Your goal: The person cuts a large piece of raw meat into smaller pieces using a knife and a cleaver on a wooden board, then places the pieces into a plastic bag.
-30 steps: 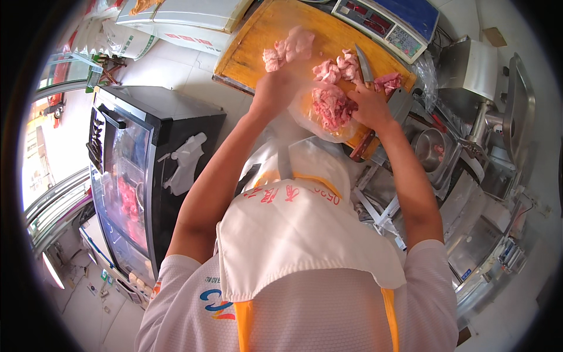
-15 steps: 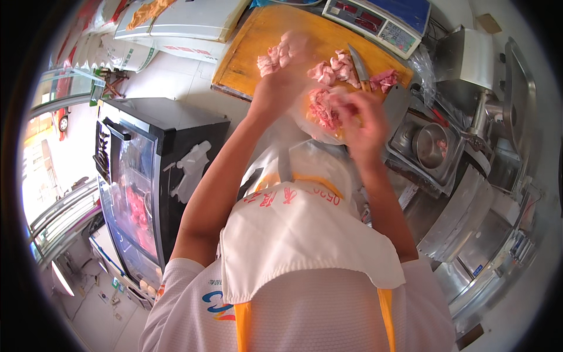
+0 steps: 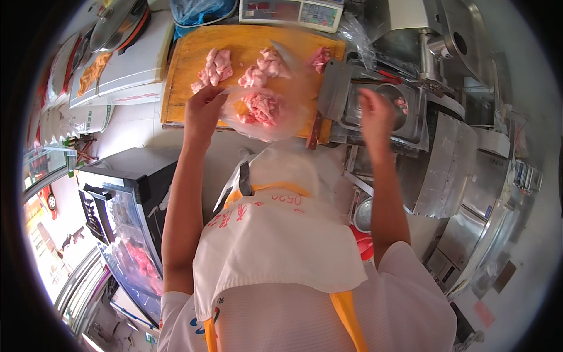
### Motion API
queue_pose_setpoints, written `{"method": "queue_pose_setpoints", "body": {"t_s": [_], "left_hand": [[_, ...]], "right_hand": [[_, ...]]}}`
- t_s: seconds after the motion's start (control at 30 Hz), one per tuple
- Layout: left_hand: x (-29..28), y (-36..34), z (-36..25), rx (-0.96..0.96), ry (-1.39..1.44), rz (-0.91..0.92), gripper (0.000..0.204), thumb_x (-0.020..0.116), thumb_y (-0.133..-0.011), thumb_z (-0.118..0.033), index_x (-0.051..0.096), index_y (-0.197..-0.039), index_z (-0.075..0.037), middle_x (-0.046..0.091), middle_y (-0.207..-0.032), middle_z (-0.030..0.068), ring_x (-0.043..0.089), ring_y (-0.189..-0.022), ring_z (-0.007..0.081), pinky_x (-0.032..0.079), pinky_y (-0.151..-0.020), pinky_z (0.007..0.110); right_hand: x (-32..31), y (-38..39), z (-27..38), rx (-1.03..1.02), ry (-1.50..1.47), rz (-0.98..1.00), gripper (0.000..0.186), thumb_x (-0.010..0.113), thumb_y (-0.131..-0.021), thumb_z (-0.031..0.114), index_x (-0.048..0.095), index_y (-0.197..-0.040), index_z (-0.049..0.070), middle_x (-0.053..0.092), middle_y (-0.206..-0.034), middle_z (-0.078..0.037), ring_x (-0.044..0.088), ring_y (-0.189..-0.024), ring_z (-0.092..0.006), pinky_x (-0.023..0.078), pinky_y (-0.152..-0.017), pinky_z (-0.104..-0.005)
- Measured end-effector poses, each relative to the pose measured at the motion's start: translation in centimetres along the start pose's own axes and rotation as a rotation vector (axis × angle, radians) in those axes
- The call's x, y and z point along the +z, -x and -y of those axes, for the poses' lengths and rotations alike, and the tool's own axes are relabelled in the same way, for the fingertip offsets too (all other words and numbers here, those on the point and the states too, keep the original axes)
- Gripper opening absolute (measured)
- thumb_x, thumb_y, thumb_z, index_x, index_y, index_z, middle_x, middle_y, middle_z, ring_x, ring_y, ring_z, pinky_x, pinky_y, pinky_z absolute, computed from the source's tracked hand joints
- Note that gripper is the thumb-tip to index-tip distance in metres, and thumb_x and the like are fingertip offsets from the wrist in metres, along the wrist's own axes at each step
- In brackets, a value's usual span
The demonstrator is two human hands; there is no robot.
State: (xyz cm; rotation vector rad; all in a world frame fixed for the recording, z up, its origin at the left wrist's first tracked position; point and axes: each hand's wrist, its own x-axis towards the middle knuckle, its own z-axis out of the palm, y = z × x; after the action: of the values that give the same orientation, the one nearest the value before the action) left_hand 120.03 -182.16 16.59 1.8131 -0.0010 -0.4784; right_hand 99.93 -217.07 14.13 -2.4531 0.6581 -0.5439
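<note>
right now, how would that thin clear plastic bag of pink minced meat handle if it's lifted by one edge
The thin clear plastic bag would likely be floppy: the left hand pinches only its rim and it sags around the pink minced meat. The lump probably makes it bottom-heavy and apt to swing. The film looks slick, so it may slip.

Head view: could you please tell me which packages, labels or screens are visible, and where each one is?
Weighing scale: behind the cutting board, pale casing, red and green display panels.
Clear plastic bag: in the left hand, holding pink meat.
Blue bag: beside the scale, crumpled.
</note>
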Motion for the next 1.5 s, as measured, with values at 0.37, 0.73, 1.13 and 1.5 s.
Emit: {"method": "queue_pose_setpoints", "body": {"t_s": [0.37,0.73,1.13,1.5], "left_hand": [[1.8,0.4,-0.3,-0.018,-0.144,0.026,0.021,0.072,-0.094,-0.015,0.075,-0.106,0.002,0.070,-0.085,0.0010,0.058,-0.073,0.0071,0.047,-0.067,0.026],[3.0,1.9,-1.2,0.020,-0.237,0.017,0.019,0.071,-0.093,-0.015,0.075,-0.104,0.000,0.067,-0.079,0.0005,0.057,-0.068,0.0078,0.046,-0.062,0.027],[2.9,1.9,-0.5,0.011,-0.268,-0.008,0.018,0.072,-0.093,-0.016,0.075,-0.101,0.000,0.065,-0.075,0.0001,0.056,-0.066,0.0078,0.045,-0.060,0.028],[2.8,2.5,-0.7,-0.010,-0.293,-0.037,0.020,0.072,-0.093,-0.017,0.076,-0.102,0.001,0.065,-0.075,0.0001,0.056,-0.066,0.0080,0.046,-0.060,0.028]], "right_hand": [[-4.2,-3.1,-15.4,0.374,0.657,0.194,0.064,0.079,-0.085,0.045,0.056,-0.127,0.003,0.065,-0.125,-0.020,0.070,-0.107,-0.0409,0.059,-0.088,-0.0510],[-2.1,-5.5,-22.3,0.006,0.863,0.306,0.029,0.065,-0.092,0.026,0.062,-0.108,0.001,0.074,-0.102,-0.020,0.076,-0.090,-0.0384,0.063,-0.078,-0.0509],[-6.6,-5.7,-26.2,0.568,-0.236,0.160,0.019,0.071,-0.097,0.014,0.079,-0.111,0.004,0.077,-0.091,-0.005,0.069,-0.075,-0.0100,0.055,-0.064,-0.0270],[-5.8,-4.1,-23.5,0.393,0.007,0.186,0.034,0.082,-0.089,0.036,0.075,-0.095,0.002,0.076,-0.084,-0.008,0.070,-0.072,-0.0195,0.055,-0.070,-0.0357]]}}
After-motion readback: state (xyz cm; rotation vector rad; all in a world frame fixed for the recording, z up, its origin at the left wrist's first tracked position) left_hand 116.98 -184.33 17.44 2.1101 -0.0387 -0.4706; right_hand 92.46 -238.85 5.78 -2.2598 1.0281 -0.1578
